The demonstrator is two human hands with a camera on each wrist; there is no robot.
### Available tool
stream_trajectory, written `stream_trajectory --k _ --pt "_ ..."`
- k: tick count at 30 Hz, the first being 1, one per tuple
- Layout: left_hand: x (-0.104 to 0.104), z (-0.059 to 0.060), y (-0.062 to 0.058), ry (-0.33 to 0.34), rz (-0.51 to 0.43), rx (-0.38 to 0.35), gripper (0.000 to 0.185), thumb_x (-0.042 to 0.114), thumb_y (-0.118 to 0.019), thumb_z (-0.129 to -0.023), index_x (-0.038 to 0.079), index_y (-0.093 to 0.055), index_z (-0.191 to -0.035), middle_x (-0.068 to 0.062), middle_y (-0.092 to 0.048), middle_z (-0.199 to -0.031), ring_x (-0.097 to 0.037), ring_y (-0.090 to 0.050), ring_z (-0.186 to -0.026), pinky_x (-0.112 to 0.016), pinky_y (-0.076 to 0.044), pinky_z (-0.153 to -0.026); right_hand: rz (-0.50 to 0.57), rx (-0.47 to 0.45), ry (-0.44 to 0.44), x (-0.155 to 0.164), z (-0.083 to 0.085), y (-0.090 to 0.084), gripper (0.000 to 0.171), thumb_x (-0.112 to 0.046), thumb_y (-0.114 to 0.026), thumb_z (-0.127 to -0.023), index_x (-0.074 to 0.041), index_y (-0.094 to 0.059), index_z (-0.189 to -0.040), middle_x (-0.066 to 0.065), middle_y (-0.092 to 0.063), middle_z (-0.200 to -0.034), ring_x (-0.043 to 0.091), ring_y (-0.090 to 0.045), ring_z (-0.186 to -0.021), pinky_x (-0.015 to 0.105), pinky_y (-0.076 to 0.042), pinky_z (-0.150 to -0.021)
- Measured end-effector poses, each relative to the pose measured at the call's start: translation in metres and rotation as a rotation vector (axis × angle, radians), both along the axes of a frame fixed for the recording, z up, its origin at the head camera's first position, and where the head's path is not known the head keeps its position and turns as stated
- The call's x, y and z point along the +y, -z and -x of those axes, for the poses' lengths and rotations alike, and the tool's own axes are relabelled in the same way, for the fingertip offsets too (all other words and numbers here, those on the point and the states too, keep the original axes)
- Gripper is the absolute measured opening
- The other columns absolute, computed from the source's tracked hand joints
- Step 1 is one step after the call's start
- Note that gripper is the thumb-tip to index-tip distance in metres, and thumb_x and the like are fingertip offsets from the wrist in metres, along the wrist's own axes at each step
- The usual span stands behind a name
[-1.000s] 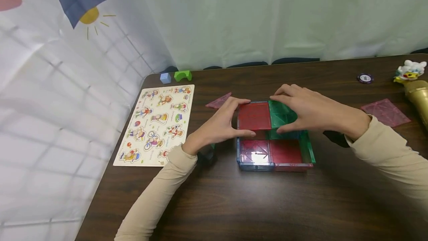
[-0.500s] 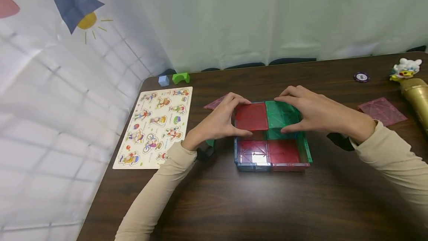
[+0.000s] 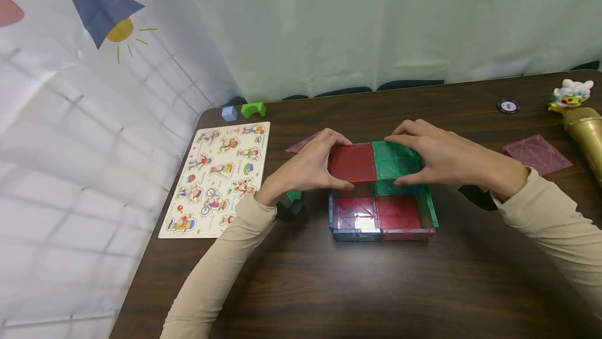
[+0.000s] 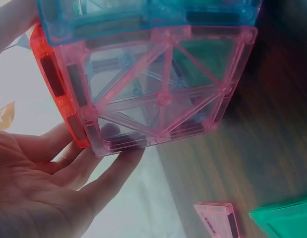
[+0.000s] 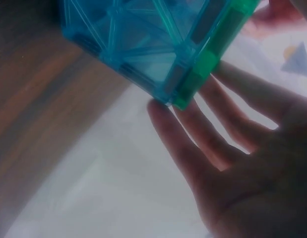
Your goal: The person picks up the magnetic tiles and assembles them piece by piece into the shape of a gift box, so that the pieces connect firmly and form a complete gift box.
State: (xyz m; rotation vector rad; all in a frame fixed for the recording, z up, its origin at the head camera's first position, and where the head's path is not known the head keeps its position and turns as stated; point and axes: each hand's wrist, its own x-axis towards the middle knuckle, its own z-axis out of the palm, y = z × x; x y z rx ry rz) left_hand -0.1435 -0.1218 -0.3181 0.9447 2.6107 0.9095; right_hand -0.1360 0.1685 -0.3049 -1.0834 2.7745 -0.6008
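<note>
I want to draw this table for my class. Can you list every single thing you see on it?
Magnetic tile box: one, red, green and blue tiles, table middle.
Red top tile: one, red, on the box's far left.
Green top tile: one, green, on the box's far right.
Loose pink tiles: two, one at far right, one behind the left hand.
Puzzle board: one, cream with cartoon figures, left.
Blocks: one blue, one green arch, far left corner.
Poker chip: one, dark, far right.
Gold toy: one, right edge.
Left hand: grips red top tile.
Right hand: grips green top tile.
</note>
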Motion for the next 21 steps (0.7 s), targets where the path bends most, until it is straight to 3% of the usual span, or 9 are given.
stream_trajectory --k 9,21 --pt "0.0011 -0.0035 0.0025 0.001 -0.028 0.014 0.078 0.022 -0.095 -0.076 0.001 -0.052 -0.137 -0.011 -0.052 -0.132 -0.021 -0.052 -0.118 -0.028 -0.053 -0.094 0.001 -0.004 -0.003 -0.0006 0.0001 -0.0003 0.082 -0.038 -0.095 -0.077 0.001 -0.062 -0.14 0.015 -0.057 -0.133 0.034 -0.054 -0.119 0.056 -0.055 -0.093" --pt "0.0037 -0.0082 -0.004 0.005 0.022 0.017 0.079 0.023 -0.094 -0.077 -0.001 -0.051 -0.138 -0.012 -0.051 -0.133 -0.022 -0.052 -0.117 -0.028 -0.053 -0.093 0.011 -0.009 -0.007 -0.0006 -0.0006 -0.0002 0.079 -0.035 -0.095 -0.077 0.002 -0.063 -0.139 0.016 -0.057 -0.133 0.034 -0.055 -0.116 0.056 -0.055 -0.093"
